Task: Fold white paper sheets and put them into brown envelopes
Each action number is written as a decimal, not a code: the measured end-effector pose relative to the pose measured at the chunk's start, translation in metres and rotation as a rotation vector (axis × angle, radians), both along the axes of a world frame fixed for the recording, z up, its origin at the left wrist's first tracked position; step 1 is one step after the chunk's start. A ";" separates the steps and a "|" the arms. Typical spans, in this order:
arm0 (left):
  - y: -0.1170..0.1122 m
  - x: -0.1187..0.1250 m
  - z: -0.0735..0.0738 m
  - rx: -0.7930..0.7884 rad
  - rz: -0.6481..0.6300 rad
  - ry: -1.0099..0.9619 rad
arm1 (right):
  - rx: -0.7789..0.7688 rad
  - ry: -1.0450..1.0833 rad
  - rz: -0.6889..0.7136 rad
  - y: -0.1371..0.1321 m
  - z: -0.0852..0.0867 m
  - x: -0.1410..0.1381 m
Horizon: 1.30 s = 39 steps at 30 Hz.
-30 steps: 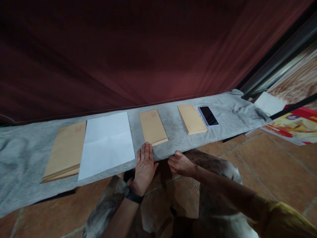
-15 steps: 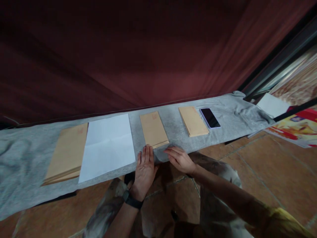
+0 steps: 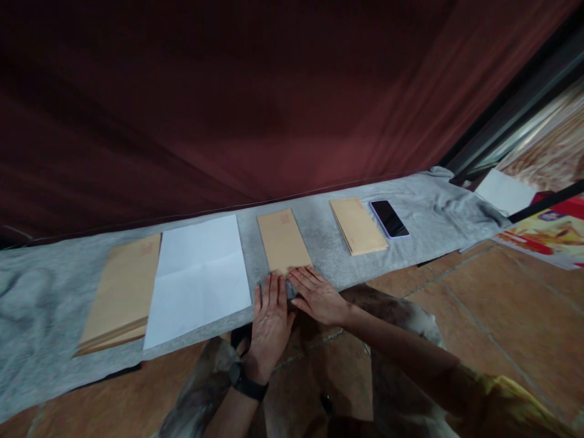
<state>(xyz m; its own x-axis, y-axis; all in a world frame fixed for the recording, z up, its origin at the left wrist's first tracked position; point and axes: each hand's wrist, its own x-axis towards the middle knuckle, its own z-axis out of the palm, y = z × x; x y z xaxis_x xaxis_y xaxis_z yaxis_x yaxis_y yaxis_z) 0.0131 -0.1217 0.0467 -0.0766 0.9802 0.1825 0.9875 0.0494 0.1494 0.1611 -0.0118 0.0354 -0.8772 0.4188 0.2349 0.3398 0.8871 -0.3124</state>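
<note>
A brown paper envelope lies flat in front of me, with a faint reddish print near its far corner. At its near edge rests my left hand, palm down with fingers stretched out; a dark watch is on that wrist. My right hand lies flat beside it, its fingertips over the envelope's near right edge. Both hands partly cover that edge. To the left are a white sheet of paper and a stack of larger brown envelopes. Farther right sits a small stack of brown envelopes.
A grey cloth covers the long narrow surface. A phone in a pale purple case lies at the right. Behind hangs a dark red curtain. A colourful printed box is at far right above the tiled floor.
My right hand has moved left and flattened onto the envelope's near edge, where its fold now lies under my fingers. My left hand stays at almost the same spot.
</note>
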 end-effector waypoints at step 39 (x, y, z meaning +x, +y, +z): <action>0.016 0.010 -0.010 0.001 -0.016 0.217 | 0.072 0.015 -0.207 0.007 -0.013 0.025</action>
<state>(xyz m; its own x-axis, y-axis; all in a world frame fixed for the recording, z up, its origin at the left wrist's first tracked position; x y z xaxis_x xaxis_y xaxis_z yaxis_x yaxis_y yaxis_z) 0.0229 -0.1055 0.0366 -0.0201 0.9808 0.1942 0.9972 0.0336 -0.0666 0.1859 -0.0051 0.0223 -0.7707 0.5709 0.2829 0.5124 0.8193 -0.2573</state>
